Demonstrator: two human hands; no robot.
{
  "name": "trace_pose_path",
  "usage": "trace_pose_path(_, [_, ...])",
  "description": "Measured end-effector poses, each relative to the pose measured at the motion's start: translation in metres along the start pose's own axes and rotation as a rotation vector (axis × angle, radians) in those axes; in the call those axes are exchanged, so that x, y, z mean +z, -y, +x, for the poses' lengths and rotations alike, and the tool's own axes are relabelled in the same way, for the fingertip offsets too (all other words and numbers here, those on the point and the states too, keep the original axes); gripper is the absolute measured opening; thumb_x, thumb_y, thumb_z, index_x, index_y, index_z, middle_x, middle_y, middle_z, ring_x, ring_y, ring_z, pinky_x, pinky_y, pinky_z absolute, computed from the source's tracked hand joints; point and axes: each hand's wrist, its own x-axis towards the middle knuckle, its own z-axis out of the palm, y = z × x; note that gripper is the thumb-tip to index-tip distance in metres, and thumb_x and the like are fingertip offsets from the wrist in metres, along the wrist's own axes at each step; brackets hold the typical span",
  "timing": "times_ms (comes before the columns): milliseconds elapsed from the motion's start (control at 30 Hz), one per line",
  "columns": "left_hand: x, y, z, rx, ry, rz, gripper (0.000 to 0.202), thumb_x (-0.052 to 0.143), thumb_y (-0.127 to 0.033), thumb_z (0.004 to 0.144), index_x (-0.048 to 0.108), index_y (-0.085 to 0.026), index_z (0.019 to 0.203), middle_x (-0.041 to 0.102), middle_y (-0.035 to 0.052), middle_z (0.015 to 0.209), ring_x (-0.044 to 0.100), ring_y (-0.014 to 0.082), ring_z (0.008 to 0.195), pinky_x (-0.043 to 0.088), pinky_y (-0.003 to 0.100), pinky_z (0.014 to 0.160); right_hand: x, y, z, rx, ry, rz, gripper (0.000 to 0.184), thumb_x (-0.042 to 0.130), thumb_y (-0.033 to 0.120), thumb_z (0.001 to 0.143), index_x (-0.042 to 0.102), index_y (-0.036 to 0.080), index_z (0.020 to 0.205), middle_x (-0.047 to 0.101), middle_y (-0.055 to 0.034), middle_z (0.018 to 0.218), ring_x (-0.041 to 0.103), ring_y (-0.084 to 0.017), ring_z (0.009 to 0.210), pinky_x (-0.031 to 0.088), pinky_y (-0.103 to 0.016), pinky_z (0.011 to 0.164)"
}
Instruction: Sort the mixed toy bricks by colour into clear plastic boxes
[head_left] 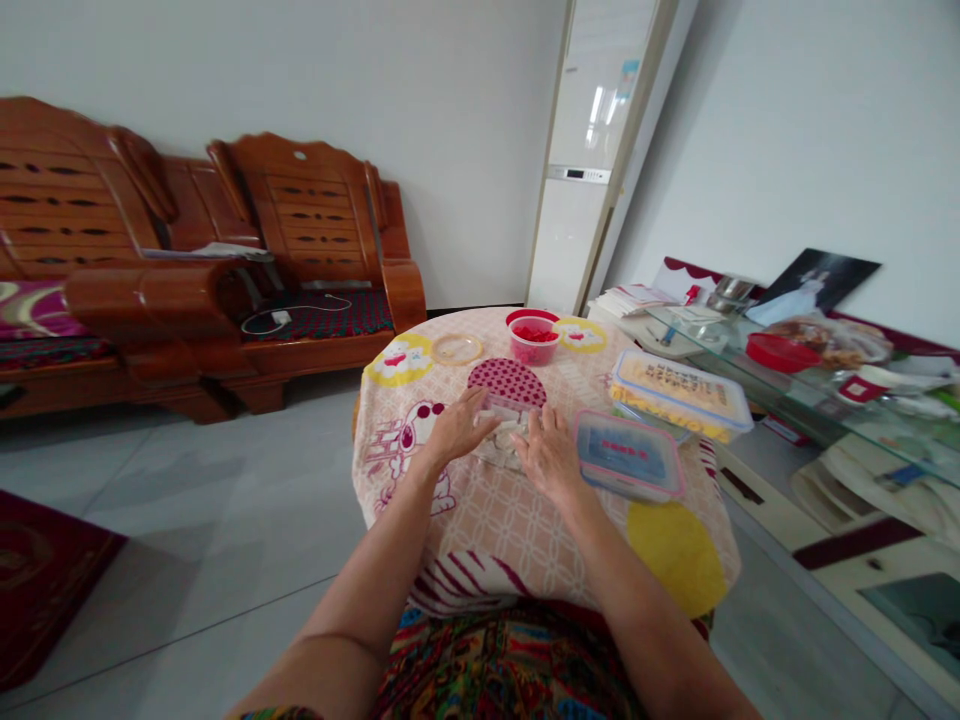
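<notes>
Between my hands on the table lies a clear plastic box (511, 404) with whitish contents too blurred to make out. My left hand (459, 430) holds its left side, fingers at the far corner and thumb towards the middle. On the right side rests my right hand (551, 455), fingers bent over the edge. Just right of that hand is a pink-rimmed lidded box (628, 455) with blue contents. Beyond my hands stands a round tub (533, 338) of small red pieces. A round clear lid (457, 349) lies at the far left.
A patterned cloth (502, 525) covers the round table. A blue-rimmed box (679, 392) with yellow contents sits on other boxes at the right. A glass-topped cabinet (795, 375) full of items runs alongside. Wooden chairs (307, 230) stand at the left, a tall white appliance (585, 150) behind.
</notes>
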Motion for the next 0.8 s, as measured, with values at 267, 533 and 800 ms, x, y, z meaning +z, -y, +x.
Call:
trace_pose_path(267, [0.0028,0.0066,-0.0077,0.033,-0.042,-0.040,0.048,0.049,-0.039,0.096,0.061,-0.016,0.137,0.058,0.0128,0.146,0.053,0.0270,0.137,0.045,0.041,0.114,-0.0004,0.0000,-0.0057,-0.036,0.006,0.005,0.071,0.048,0.054,0.099,0.045,0.003,0.149,0.036,-0.0303,0.158,0.033,-0.043,0.147,0.030,-0.056,0.115])
trace_pose_path(533, [0.0052,0.0075,-0.0065,-0.029,-0.047,-0.088,0.046,0.052,-0.033,0.094,0.063,-0.018,0.136,0.054,0.0115,0.150,0.057,0.0274,0.133,0.050,0.042,0.109,-0.0079,-0.0011,-0.0052,-0.071,0.110,0.007,0.086,0.054,0.063,0.093,0.040,0.002,0.153,0.028,-0.0317,0.161,0.027,-0.047,0.149,0.026,-0.057,0.117])
trace_pose_path(800, [0.0057,0.0064,-0.0006,-0.077,-0.052,-0.197,0.047,0.056,-0.040,0.092,0.064,-0.019,0.134,0.057,0.0115,0.147,0.052,0.0281,0.137,0.042,0.045,0.116,-0.0063,0.0031,-0.0034,-0.022,0.129,0.023,0.084,0.058,0.060,0.092,0.040,0.005,0.154,0.028,-0.0294,0.162,0.025,-0.045,0.151,0.024,-0.057,0.119])
